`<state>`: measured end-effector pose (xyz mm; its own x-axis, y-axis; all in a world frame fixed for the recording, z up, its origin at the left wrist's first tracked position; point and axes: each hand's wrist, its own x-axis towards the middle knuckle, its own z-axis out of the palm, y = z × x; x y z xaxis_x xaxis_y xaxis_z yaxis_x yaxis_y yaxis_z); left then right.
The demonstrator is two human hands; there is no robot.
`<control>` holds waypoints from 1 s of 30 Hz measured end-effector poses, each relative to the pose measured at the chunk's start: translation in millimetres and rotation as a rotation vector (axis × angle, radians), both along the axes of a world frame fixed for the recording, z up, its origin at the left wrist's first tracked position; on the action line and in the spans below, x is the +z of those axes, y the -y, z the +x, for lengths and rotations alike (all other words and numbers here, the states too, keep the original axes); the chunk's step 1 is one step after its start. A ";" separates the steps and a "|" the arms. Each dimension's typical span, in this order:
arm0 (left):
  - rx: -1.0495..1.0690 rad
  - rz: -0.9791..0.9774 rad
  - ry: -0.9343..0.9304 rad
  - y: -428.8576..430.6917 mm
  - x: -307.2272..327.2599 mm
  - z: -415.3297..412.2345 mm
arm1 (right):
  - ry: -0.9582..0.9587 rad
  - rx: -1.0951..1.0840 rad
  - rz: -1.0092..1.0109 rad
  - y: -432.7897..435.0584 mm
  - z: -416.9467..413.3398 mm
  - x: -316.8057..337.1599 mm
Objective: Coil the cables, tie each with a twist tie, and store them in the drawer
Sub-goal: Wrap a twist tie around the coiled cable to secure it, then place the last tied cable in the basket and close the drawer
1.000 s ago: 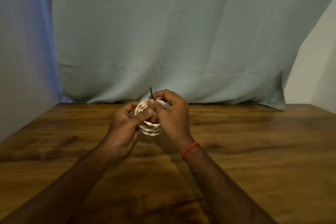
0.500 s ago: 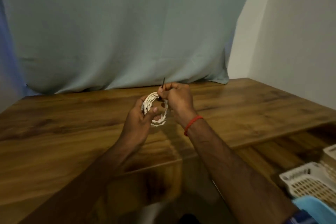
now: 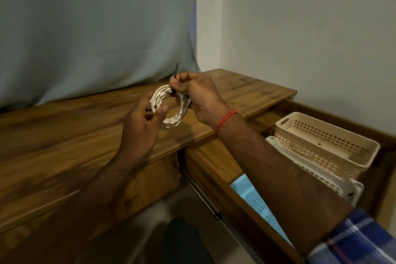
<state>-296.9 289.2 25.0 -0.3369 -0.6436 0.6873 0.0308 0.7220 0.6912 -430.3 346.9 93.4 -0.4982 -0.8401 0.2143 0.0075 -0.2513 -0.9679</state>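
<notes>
From the head camera, the coiled cable (image 3: 159,97) is held in the air over the wooden table (image 3: 64,126), near its right end, between both hands. The left hand (image 3: 141,122) grips the left arc of the coil, thumb pressed on the near side and fingers curled behind. The right hand (image 3: 199,100) pinches the black twist tie (image 3: 175,73) at the top of the loop; one end of the tie sticks upward. Whether the tie is fully twisted closed I cannot tell — the fingers cover the knot.

The cable looks light, soft and braided, so it should spring open if the loops are let go before the tie bites. The best hold is probably across all turns at once, right beside the tie, not on a single strand. The tie is thin and stiff — it wants a fingertip pinch.

To the right and below, the drawer (image 3: 214,163) stands open, with a beige perforated basket (image 3: 300,148) and a blue basket (image 3: 252,195) inside.
</notes>
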 end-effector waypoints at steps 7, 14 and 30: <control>-0.360 0.572 -0.037 -50.3 -3.7 -42.2 | -0.105 -0.151 0.004 -54.2 -48.6 -17.6; -0.481 0.679 0.085 -89.4 -25.5 -74.0 | -0.483 -0.249 0.181 -134.5 -92.7 -36.7; -0.565 0.440 0.666 -136.4 -71.1 -104.3 | -0.804 -0.318 0.613 -233.7 -113.2 -110.4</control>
